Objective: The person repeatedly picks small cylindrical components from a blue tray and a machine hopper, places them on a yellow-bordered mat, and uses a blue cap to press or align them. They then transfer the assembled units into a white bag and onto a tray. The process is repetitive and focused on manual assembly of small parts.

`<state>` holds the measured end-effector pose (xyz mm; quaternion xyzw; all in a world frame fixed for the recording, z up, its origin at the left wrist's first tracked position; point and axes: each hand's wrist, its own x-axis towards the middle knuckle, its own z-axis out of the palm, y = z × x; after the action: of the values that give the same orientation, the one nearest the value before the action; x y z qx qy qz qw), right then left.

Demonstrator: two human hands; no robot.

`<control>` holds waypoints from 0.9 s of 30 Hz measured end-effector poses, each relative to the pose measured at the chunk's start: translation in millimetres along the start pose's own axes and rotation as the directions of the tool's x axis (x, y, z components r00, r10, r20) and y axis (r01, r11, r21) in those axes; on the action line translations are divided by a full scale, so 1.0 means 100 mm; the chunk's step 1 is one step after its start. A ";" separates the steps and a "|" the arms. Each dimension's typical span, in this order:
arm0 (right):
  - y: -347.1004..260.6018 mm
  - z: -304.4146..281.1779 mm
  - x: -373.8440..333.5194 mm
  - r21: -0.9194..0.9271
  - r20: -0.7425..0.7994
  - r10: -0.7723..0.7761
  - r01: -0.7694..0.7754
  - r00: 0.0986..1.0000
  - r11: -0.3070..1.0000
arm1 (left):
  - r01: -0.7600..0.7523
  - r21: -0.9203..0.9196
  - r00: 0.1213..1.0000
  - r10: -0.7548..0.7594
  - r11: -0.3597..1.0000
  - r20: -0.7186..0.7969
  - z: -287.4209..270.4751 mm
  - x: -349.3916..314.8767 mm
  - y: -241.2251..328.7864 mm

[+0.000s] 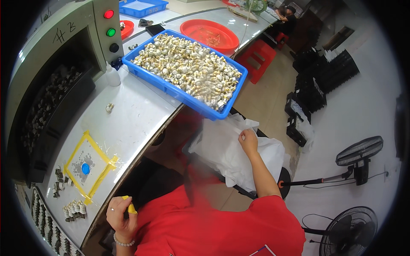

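Observation:
At the lower left, beside the table's edge, my left hand (121, 217) is closed with a small yellow piece (131, 208) between its fingers; its kind is not clear. My right hand (248, 141) reaches out to the right, fingers curled together, over crumpled white sheeting (230, 158) that lies across a dark crate. Whether those fingertips pinch anything is hidden. A blue tray (171, 90) heaped with small white and yellowish-brown pieces (183, 64) juts over the table's edge, ahead of both hands. One loose piece (109, 107) lies on the white tabletop (128, 123).
A machine (47, 38) with a dark bin of pieces stands left. Yellow tape (99, 147) frames a blue disc (86, 169) on the table. Beyond are a white bottle (112, 76), red tray (209, 34) and red stool (258, 59). Fans (359, 151) and black crates (314, 87) stand right; another person (288, 20) sits far off.

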<state>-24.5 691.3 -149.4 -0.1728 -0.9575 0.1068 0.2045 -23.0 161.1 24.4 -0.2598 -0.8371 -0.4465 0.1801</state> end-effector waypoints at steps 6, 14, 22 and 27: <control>-0.12 -0.23 -0.12 0.076 -0.036 -0.107 0.110 0.994 0.991 | -0.063 -0.138 0.989 0.080 0.988 0.123 0.27 0.22 0.05; 0.05 -0.17 -0.03 0.008 -0.044 -0.109 0.109 0.993 0.994 | -0.089 -0.192 0.961 0.135 0.977 0.239 0.52 0.23 0.11; -0.05 -0.19 0.06 0.048 -0.096 -0.158 0.163 0.983 0.985 | -0.057 -0.193 0.968 0.102 0.980 0.231 0.55 0.22 0.11; -0.04 -0.25 0.04 0.034 -0.040 -0.219 0.220 0.975 0.975 | -0.049 -0.200 0.965 0.098 0.979 0.243 0.59 0.22 0.08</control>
<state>-18.3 692.2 -124.0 -0.0639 -0.9647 0.0988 0.2356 -39.8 220.4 10.3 -0.3616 -0.7959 -0.4816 0.0630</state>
